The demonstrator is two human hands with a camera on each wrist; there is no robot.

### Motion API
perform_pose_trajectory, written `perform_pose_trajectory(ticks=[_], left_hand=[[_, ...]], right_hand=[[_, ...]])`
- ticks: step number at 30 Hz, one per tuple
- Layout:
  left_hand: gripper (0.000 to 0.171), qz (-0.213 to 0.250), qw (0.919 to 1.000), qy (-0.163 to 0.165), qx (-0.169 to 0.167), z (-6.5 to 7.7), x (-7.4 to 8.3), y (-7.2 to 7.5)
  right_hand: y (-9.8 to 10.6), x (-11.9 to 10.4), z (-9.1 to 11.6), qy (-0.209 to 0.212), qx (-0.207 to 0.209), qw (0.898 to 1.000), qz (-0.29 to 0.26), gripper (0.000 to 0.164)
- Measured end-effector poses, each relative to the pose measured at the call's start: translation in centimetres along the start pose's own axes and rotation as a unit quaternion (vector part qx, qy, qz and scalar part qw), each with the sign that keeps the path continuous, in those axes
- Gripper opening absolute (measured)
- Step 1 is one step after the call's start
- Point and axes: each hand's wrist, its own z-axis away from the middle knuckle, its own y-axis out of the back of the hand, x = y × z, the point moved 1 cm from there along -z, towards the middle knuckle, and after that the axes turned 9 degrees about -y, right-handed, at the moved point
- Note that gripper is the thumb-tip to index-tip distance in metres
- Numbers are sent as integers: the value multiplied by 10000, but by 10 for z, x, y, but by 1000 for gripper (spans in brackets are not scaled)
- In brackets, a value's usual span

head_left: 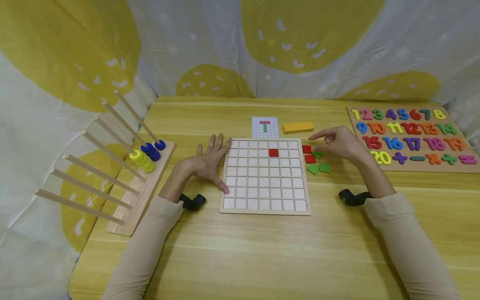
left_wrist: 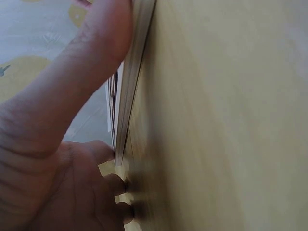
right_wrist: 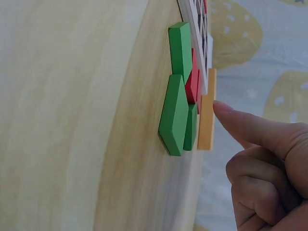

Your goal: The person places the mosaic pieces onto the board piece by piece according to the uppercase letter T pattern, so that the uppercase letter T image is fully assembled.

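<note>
My left hand (head_left: 210,160), fingers spread, rests on the left edge of a wooden grid board (head_left: 264,211), its thumb near the lower left corner. In the left wrist view the thumb (left_wrist: 72,72) lies against the board's edge. One red square tile (head_left: 273,153) sits in a cell of the second row. My right hand (head_left: 342,143) hovers right of the board with index finger and thumb extended, other fingers curled, holding nothing visible. Below its fingertips lie two loose red tiles (head_left: 310,159) and several green tiles (head_left: 324,167), also seen in the right wrist view.
Behind the board lie a pattern card (head_left: 265,130) with a red and green T and an orange-yellow block (head_left: 298,127). A peg stand (head_left: 153,183) with blue and yellow rings stands left. A number board (head_left: 412,166) lies right; a patterned curtain (head_left: 210,37) hangs behind.
</note>
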Motion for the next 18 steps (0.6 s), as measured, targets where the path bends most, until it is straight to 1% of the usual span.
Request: perform_pose_trajectory(ticks=[9, 14, 18], left_hand=[[158, -41, 10000, 18, 9, 0, -1, 0], [158, 5, 10000, -10, 29, 1, -1, 1], [158, 17, 10000, -32, 19, 1, -1, 0]], right_hand=[[-6, 0, -5, -271, -6, 9996, -120, 38], [-8, 0, -6, -289, -78, 9995, -61, 38], [-9, -1, -7, -327, -131, 9993, -122, 39]])
